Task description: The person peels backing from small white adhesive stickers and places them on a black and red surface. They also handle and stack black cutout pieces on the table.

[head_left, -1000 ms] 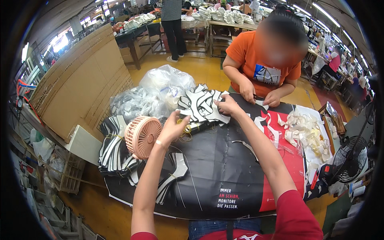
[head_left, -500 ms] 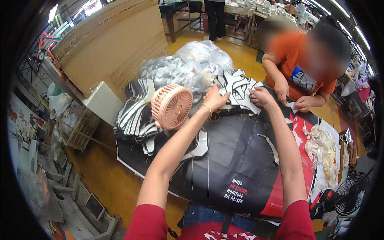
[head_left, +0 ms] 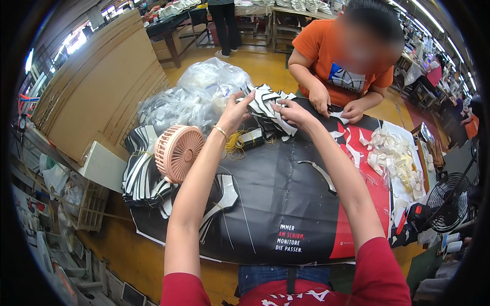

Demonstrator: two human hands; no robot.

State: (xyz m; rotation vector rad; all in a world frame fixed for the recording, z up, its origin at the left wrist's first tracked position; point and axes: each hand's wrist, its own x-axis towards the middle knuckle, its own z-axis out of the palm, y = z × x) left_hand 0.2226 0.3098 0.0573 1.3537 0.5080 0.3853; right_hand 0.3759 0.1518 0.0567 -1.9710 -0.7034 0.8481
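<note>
Both my arms reach over the table to a stack of black-and-white curved cut pieces [head_left: 265, 102], which is raised and tilted at the far side. My left hand [head_left: 236, 113] grips its left edge between thumb and fingers. On its right side, my right hand [head_left: 293, 113] is closed with bent fingers on the pieces. Below my left hand lie yellow elastic bands [head_left: 235, 143] and a small dark bundle with a white top [head_left: 251, 136]. A single thin curved strip [head_left: 320, 176] rests on the black table cover [head_left: 275, 194].
A pink fan [head_left: 178, 153] stands left beside stacked cut pieces [head_left: 140, 171]. Clear plastic bags [head_left: 178, 102] lie behind it. Across the table a person in orange [head_left: 337, 66] handles a white piece [head_left: 338, 116]. Pale scraps [head_left: 393, 153] and a black fan [head_left: 449, 201] are at right.
The stack has been lifted and tilted, showing its dark side and the elastic bands near it. My hands moved with it. The view has shifted, and the person opposite bends lower.
</note>
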